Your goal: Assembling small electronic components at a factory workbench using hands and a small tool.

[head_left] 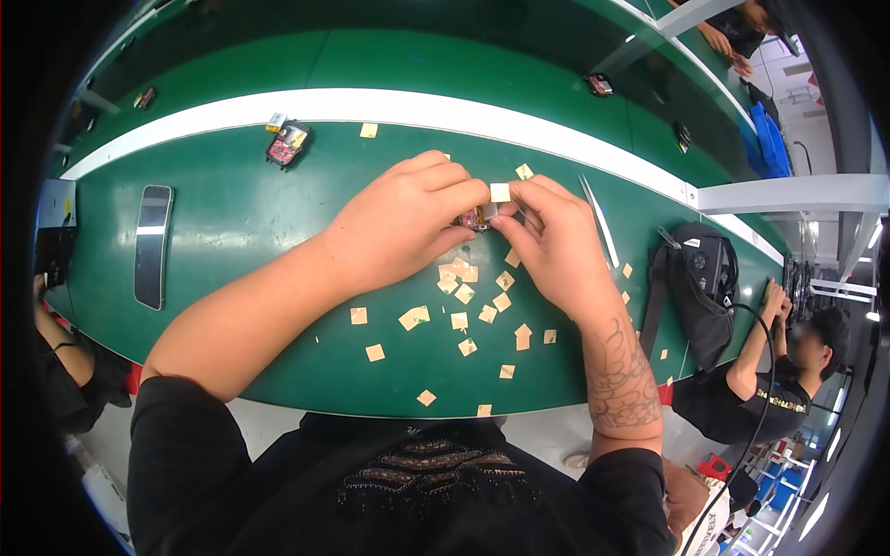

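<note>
My left hand (413, 208) has its fingers closed on a small electronic device (471, 219) with a reddish circuit board. On the other side, my right hand (554, 232) pinches at the device's silver block (491, 211). A pale yellow square pad (500, 193) shows at the right fingertips, on top of or just above the block; which of these I cannot tell. Much of the device is hidden by my fingers. Several tan paper squares (459, 321) lie scattered on the green table (250, 218) below my hands.
White-tipped tweezers (601, 222) lie right of my right hand, before a black bag (700, 287). A phone (153, 246) rests at the left. Another opened device (287, 144) sits near the white rail (408, 100). Co-workers are at both sides; one person (774, 371) sits at the right.
</note>
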`<state>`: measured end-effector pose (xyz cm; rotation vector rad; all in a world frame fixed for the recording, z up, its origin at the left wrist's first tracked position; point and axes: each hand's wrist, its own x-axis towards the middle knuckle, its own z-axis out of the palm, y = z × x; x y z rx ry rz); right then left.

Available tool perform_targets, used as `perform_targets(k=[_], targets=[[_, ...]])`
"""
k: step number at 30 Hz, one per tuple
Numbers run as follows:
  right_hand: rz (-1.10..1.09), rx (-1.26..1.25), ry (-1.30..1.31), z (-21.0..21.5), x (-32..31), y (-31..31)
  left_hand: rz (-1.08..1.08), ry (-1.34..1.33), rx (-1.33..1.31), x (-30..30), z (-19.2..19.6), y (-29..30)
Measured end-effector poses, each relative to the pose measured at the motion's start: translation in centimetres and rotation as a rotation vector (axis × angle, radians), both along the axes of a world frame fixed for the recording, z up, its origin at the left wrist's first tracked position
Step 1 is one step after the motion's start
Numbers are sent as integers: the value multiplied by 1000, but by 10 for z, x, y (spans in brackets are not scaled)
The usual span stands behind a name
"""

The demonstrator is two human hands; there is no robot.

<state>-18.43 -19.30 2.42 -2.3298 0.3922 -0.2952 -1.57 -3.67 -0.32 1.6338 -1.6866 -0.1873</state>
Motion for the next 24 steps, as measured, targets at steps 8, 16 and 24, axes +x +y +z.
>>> perform_targets(k=[8, 16, 24], targets=[[-33, 109, 53, 1, 2, 0, 9, 59, 6, 1, -1, 1], [-119, 236, 149, 4, 5, 2, -6, 82, 2, 1, -3, 0], [-90, -77, 96, 12, 15, 9, 3, 96, -8, -2, -2, -1]])
